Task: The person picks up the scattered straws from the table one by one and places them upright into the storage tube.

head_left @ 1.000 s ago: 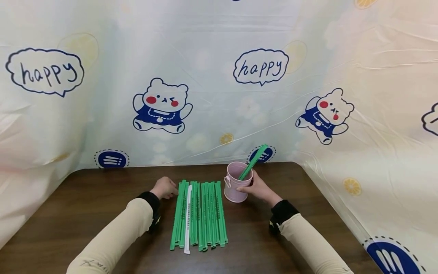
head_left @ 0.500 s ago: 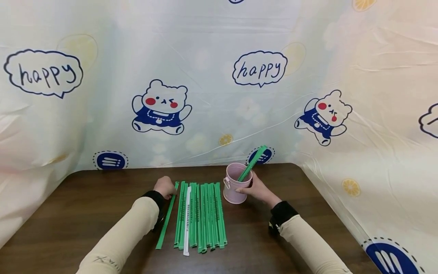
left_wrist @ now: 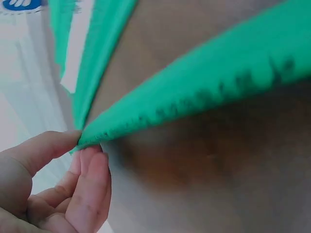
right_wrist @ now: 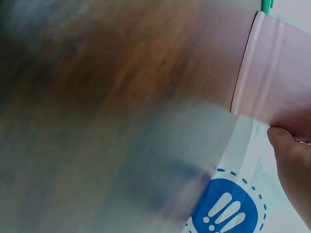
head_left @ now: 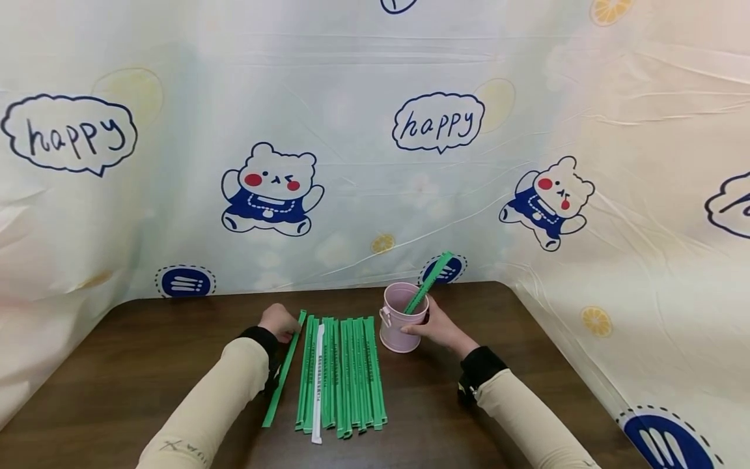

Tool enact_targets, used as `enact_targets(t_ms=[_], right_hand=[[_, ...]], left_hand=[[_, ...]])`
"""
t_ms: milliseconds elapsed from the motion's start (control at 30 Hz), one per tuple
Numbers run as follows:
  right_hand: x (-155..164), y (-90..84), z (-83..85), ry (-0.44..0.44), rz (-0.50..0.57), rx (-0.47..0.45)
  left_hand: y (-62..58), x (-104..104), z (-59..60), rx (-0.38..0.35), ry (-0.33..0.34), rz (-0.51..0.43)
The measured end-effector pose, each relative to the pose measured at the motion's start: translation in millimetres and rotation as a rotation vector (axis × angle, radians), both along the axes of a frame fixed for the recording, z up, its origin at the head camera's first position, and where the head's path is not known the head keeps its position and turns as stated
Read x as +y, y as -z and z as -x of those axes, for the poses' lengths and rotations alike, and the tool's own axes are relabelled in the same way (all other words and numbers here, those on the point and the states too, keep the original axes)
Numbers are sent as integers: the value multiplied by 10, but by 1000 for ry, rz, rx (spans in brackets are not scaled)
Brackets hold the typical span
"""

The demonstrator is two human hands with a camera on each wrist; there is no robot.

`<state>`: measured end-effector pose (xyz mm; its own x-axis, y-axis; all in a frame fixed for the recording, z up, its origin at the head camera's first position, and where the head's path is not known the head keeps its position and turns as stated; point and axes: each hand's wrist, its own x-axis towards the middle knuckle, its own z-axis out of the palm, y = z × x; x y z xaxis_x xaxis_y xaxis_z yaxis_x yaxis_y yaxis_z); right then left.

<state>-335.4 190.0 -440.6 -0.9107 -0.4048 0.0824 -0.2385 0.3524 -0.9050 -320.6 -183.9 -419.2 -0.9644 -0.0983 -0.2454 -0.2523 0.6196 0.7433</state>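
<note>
At the far end of a green paper-wrapped straw (head_left: 282,378), my left hand (head_left: 279,322) pinches its tip between thumb and fingers. This straw lies slanted, apart from a row of several green wrapped straws (head_left: 346,378) to its right. One white wrapped straw (head_left: 318,384) rests on top of that row, near its left side. My right hand (head_left: 441,329) grips a small pink bucket (head_left: 398,337) from the right, thumb across its front. Green straws (head_left: 430,280) lean out of the bucket toward the back right. In the right wrist view, the bucket (right_wrist: 277,73) shows only partly.
Everything stands on a dark brown wooden table (head_left: 158,352) with rounded far corners. A pale printed curtain (head_left: 351,130) with bears and lettering hangs close behind the table and along its sides.
My left hand has taken hold of the leftmost green straw and drawn it leftward, away from the row. My right hand stays on the bucket. The head view has shifted slightly.
</note>
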Motion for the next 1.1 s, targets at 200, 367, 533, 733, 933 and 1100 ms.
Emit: enact_targets(t_ms=[200, 367, 533, 733, 933, 1100], right_hand=[[-7, -3, -5, -10, 1, 2], [-11, -8, 0, -7, -3, -3], [-13, -19, 1, -2, -11, -9], [-8, -48, 1, 10, -14, -9], [-15, -25, -9, -2, -22, -1], [-30, -30, -23, -1, -15, 1]], left_hand=[[-337, -20, 123, -51, 10, -188], [-870, 13, 208, 14, 86, -244], [-1499, 129, 223, 137, 194, -240], [-2129, 412, 215, 299, 250, -232], [-2422, 736, 206, 419, 288, -290], [-2479, 1011, 181, 476, 332, -344]])
